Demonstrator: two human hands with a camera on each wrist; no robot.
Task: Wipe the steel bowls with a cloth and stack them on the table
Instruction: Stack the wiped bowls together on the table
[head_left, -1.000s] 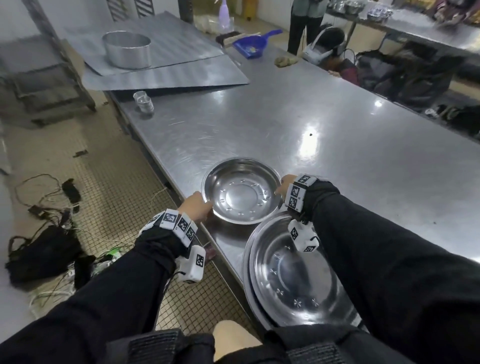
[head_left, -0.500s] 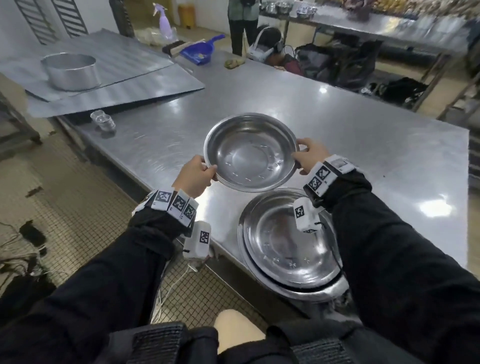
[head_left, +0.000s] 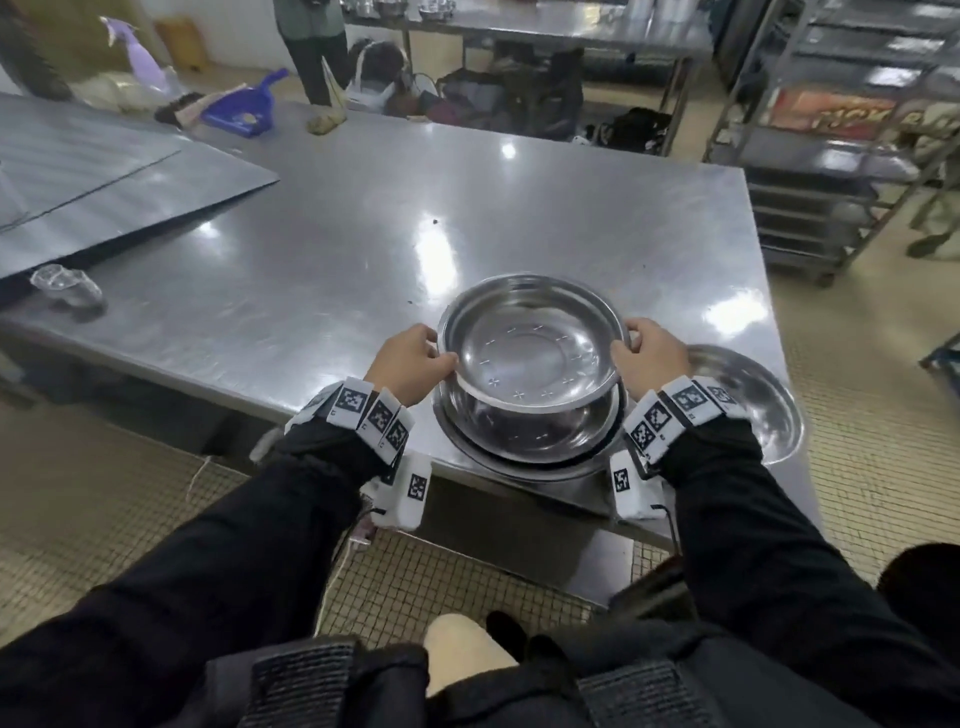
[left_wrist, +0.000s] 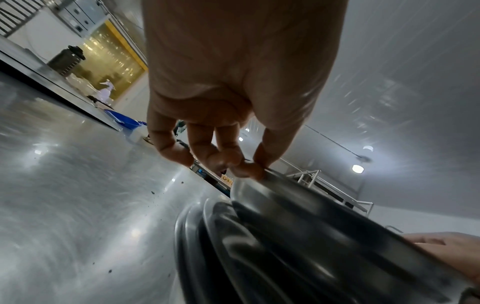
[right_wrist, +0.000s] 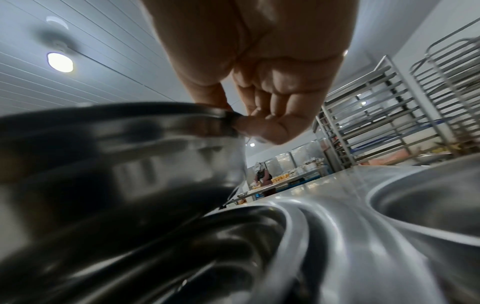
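I hold a small steel bowl (head_left: 530, 348) by its rim with both hands, just above a stack of larger steel bowls (head_left: 524, 452) at the table's near edge. My left hand (head_left: 410, 364) pinches the bowl's left rim, with thumb and fingers seen on the rim in the left wrist view (left_wrist: 249, 164). My right hand (head_left: 647, 356) pinches the right rim (right_wrist: 233, 123). The held bowl (right_wrist: 116, 156) hangs tilted over the stack (right_wrist: 207, 246). Another large steel bowl (head_left: 753, 400) sits to the right, at the table corner. No cloth is in view.
The steel table (head_left: 337, 249) runs far and left. On it lie metal sheets (head_left: 104, 171) at the left, a clear cup (head_left: 67, 283), and a blue dustpan (head_left: 244, 104) at the back. A rack (head_left: 831, 130) stands to the right. A person (head_left: 311, 47) stands beyond.
Both hands lifted the small bowl off the table and carried it right, over the stack of larger bowls. The head view swung right, showing the table's right end.
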